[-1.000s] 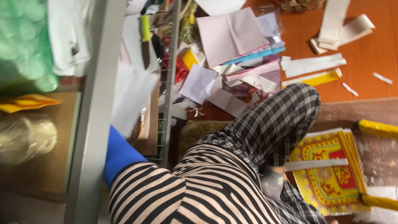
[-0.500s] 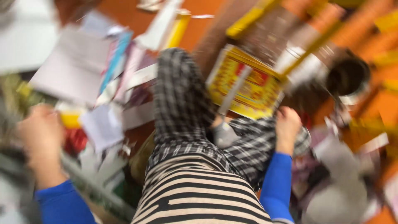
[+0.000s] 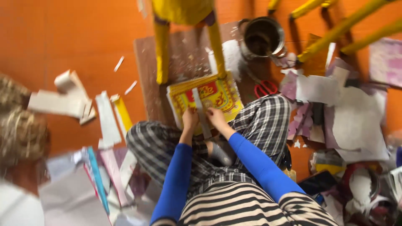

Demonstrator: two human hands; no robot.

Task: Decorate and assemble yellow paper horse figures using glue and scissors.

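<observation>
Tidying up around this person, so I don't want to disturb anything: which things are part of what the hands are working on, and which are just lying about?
In use: left hand, right hand, white paper strip, yellow-and-red printed paper stack.

Lying about: red scissors, metal pot, loose paper sheets, yellow frame legs.

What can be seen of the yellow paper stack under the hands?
The paper stack is a flat, squarish pile of yellow sheets printed with red and green ornament, its layered edges showing along the left side. It lies slightly turned on a brown board on the orange floor, just before the person's crossed legs. A white strip runs across it lengthwise. The left hand and right hand both rest on its near edge at the strip. A yellow stool leg stands at its far edge.
</observation>
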